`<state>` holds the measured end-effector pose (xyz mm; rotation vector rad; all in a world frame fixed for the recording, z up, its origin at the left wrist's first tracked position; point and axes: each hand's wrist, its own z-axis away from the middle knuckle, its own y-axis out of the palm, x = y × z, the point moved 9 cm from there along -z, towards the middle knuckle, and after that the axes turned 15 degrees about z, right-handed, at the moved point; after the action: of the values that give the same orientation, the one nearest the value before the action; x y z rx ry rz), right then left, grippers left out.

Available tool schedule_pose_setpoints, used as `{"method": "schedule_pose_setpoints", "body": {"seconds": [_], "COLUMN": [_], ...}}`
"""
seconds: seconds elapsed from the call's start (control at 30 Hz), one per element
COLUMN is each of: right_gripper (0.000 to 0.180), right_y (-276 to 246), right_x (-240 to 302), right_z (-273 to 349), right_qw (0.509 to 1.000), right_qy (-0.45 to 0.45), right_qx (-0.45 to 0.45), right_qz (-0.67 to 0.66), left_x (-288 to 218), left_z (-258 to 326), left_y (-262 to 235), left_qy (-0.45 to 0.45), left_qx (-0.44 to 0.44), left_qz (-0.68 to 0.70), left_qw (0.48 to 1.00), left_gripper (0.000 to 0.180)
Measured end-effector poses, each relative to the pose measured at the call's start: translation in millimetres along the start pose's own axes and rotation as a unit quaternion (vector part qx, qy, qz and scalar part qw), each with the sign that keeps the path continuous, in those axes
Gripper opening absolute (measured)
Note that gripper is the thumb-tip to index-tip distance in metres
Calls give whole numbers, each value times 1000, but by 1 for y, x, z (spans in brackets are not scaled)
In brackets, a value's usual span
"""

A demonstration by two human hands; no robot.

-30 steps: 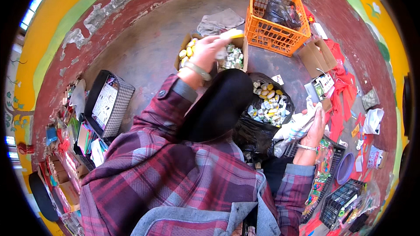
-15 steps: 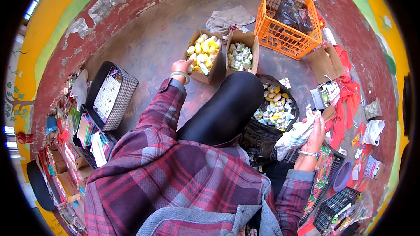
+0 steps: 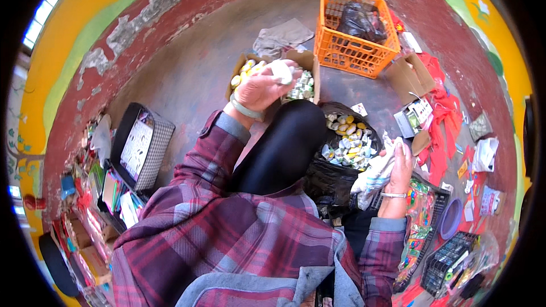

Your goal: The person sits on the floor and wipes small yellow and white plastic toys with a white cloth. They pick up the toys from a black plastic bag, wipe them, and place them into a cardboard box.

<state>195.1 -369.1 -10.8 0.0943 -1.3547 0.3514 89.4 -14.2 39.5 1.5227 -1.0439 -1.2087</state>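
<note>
My left hand [image 3: 259, 90], with a bangle at the wrist, is raised in front of two cardboard boxes. Its fingers are closed on a small white rounded piece [image 3: 282, 72], whose kind I cannot make out. Partly behind it, the left box [image 3: 235, 63] holds yellow-and-white oval pieces [image 3: 246, 72]. Small white-and-green pieces [image 3: 305, 85] fill the right box [image 3: 316, 74]. On the right, my right hand [image 3: 400, 171] grips a bunched white cloth [image 3: 372, 179] with coloured marks. Beside that cloth, a black plastic bag [image 3: 327, 177] stands open, holding mixed yellow and white pieces [image 3: 351, 143].
An orange crate [image 3: 357, 57] with a dark bag inside stands far right. A grey cloth [image 3: 282, 35] lies behind the boxes. At left are a patterned bin [image 3: 156, 150] and piled books. To the right lie red fabric [image 3: 442, 119], a purple basin [image 3: 451, 219] and black crates [image 3: 449, 261].
My left hand has risen from the left box and moved right, now with the white piece showing in it. My right hand keeps the cloth. The whole view has shifted slightly.
</note>
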Motion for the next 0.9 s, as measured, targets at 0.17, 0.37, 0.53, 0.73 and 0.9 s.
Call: {"method": "schedule_pose_setpoints", "body": {"seconds": [0.17,0.37,0.53,0.73,0.9], "right_gripper": [31,36,42,34,21], "right_y": [-12,-9,19,29,22], "right_x": [8,68,106,86,91], "right_z": [6,29,57,54,62], "right_qw": [998,980,858,863,859], "right_qy": [-27,-194,-386,-331,-348], "right_qx": [-43,-39,-31,-73,-155], "right_qz": [-27,-34,337,375,342], "left_x": [88,203,253,236,236], "left_z": [-23,-14,-2,-15,-16], "left_y": [71,55,31,39,37], "left_qy": [-133,-288,-336,-201,-172], "left_qx": [24,-52,23,80,121], "left_qz": [-91,-88,-181,-549,-484], "left_qw": [987,952,924,807,849], "left_gripper": [43,34,41,38,44]}}
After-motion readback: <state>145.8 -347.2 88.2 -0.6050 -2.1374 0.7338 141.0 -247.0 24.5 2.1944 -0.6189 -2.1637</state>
